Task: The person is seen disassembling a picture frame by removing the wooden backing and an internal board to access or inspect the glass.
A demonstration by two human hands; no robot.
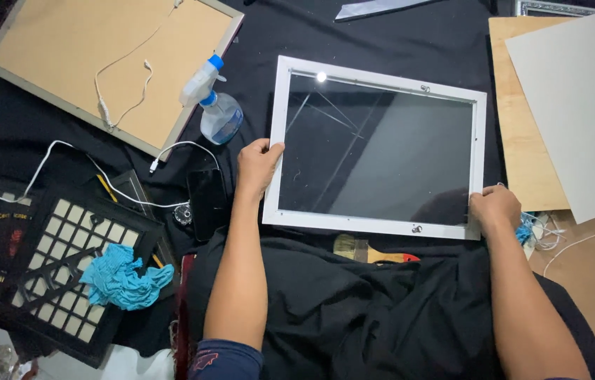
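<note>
While the left hand [257, 165] clamps the near-left rim and the right hand [495, 209] closes over the near-right corner, the white rectangular glazed picture frame [379, 77] lies flat on the black cloth [354, 309] between them — long axis running hand to hand. Just behind the left hand a clear spray bottle with a blue nozzle [216, 105] crowds that edge; a wooden-handled brush [368, 250] lies at the near rim, pale boards [579, 112] beside the right — open cloth lies beyond the far edge.

Black cloth [410, 28] — bearing white frame [282, 141], spray bottle [218, 112], paintbrush [364, 250], phone [207, 200].
</note>
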